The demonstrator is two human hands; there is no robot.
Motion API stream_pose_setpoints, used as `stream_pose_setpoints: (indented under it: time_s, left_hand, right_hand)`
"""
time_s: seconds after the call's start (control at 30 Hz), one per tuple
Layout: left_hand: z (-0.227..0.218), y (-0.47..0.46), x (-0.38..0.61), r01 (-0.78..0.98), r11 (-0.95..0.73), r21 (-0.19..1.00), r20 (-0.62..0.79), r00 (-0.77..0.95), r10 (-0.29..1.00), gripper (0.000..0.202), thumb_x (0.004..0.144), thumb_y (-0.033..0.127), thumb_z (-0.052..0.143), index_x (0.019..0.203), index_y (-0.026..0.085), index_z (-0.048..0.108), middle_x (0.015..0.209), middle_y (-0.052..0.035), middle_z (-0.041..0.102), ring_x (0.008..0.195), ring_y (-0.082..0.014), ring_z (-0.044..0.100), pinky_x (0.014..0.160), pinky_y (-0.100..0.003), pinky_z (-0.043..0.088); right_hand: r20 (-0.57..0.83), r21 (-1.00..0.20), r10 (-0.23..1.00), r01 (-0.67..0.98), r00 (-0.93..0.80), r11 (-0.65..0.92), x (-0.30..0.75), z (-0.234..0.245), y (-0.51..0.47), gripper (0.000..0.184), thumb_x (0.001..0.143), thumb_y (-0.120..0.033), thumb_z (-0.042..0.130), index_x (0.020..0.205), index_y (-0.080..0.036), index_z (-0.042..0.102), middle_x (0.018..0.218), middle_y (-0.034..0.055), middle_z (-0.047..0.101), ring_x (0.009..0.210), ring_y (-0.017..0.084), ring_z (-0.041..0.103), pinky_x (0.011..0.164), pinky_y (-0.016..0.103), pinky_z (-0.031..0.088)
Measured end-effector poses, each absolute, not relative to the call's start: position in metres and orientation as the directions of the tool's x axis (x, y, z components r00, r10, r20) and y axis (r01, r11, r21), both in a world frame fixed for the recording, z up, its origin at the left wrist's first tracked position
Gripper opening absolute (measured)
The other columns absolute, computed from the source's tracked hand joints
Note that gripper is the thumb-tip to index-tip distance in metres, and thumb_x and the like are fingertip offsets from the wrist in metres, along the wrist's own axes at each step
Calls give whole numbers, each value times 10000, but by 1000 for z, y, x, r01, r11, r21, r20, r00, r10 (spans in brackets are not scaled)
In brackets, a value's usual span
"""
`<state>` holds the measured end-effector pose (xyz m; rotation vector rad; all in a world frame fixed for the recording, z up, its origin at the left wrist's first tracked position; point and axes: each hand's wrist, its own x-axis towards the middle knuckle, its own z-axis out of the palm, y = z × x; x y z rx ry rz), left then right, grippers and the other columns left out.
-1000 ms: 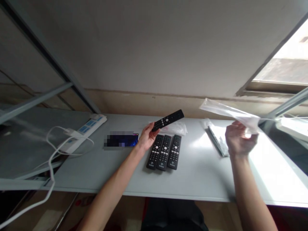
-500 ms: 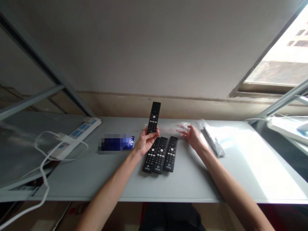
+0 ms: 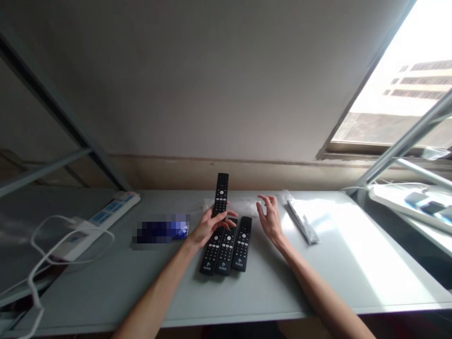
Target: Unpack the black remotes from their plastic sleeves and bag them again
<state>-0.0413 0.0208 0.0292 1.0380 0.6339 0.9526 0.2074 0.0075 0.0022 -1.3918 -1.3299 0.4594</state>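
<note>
My left hand holds a black remote control with its far end pointing away from me. Its thumb lies over the remote and other fingers stretch out past it. Beneath and beside that hand, three similar black remotes lie side by side on the table, their upper parts partly covered by the hand. To their right, my right hand is empty, fingers apart and slightly curled. Clear plastic wrapping lies flat behind both hands. A long item in a clear plastic sleeve rests right of my right hand.
A phone, partly blurred out, lies on the grey table at left. Beyond it sits a white power strip with a looping white cable. Metal frame bars and a white tray stand at right.
My right hand has let go of the clear wrapping, which now lies on the table. My left hand has lowered the remote toward the others. The view has shifted.
</note>
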Motion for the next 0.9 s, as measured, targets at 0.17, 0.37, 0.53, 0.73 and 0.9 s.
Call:
stream_pose_setpoints:
  time_s: [0.17, 0.37, 0.53, 0.73, 0.9]
  left_hand:
    - [41, 2, -33, -21, -65, 998, 66, 571, 818, 396, 929, 493, 787, 1118, 148, 742, 852, -94, 806, 477, -139, 655, 473, -222, 464]
    - [39, -6, -27, 111, -377, 919, 237, 608, 758, 351, 986, 520, 679, 924, 209, 830, 845, -75, 785, 838, -260, 733, 866, -343, 566]
    - [32, 7, -35, 214, -576, 789, 300, 684, 665, 267, 985, 330, 701, 1226, 304, 814, 1399, -79, 741, 1423, -341, 589, 1285, -536, 320]
    - [16, 13, -38, 378, -660, 650, 161, 780, 605, 640, 1026, 437, 684, 1628, 387, 471, 1722, -8, 405, 1669, -279, 235, 1374, -538, 99]
    - [4, 10, -33, 409, -713, 570, 171, 789, 590, 622, 1064, 514, 604, 1647, 370, 441, 1763, -18, 305, 1676, -269, 202, 1381, -521, 63]
  right_hand:
    - [272, -958, 961, 110, 51, 265, 183, 21, -16, 468, 977, -670, 613, 1163, -259, 740, 930, 37, 675, 861, 223, 631, 788, 342, 528]
    - [73, -990, 988, -111, 134, 88, 196, 43, -29, 561, 886, -753, 688, 726, -240, 526, 635, -33, 474, 532, 128, 406, 472, 276, 325]
    - [-234, -927, 971, 311, -43, -210, 243, 44, -31, 658, 757, -808, 767, 633, -234, 471, 507, -67, 393, 470, 87, 322, 462, 263, 221]
    - [-345, -752, 926, 635, -151, -177, 250, 22, -33, 676, 849, -820, 644, 545, -226, 533, 466, 35, 570, 440, 135, 452, 483, 297, 314]
    - [-335, -601, 934, 792, -125, -109, 233, 22, -27, 842, 974, -818, 457, 361, -241, 484, 366, 79, 518, 391, 166, 506, 573, 333, 420]
